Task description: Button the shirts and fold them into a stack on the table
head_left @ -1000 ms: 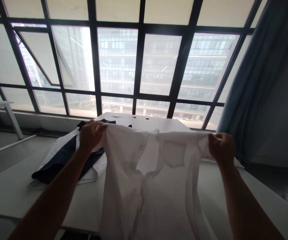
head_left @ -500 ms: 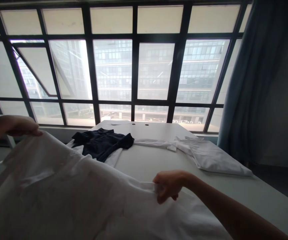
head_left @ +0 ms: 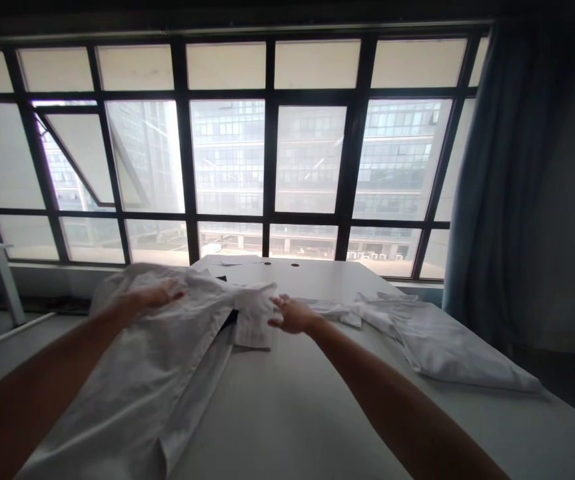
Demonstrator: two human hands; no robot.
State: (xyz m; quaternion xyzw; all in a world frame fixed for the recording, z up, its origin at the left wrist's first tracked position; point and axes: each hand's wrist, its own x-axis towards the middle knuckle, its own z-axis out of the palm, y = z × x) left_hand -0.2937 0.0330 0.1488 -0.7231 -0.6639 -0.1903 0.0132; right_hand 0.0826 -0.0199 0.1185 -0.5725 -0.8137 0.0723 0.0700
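A white garment [head_left: 132, 373], probably a shirt, lies spread over the left part of the white table [head_left: 287, 407]. Stretched out over its upper part is my left hand [head_left: 160, 293], fingers extended and holding nothing. My right hand [head_left: 293, 315] reaches to the right end of the garment's short sleeve [head_left: 253, 317]; its fingers are apart, and I cannot tell whether they touch the cloth. Small bits of a dark garment [head_left: 229, 320] show from beneath the white one, the remainder hidden.
Another white garment [head_left: 457, 340] lies folded lengthwise along the table's right side. White paper [head_left: 232, 262] rests at the far end. A blue curtain [head_left: 487, 200] hangs at the right, black-framed windows [head_left: 270, 167] stand behind, and another table [head_left: 4, 273] is at the left.
The white garment, held up in both hands before, now lies on the table over the dark garment. Both hands have let go; the left moved right, the right moved forward.
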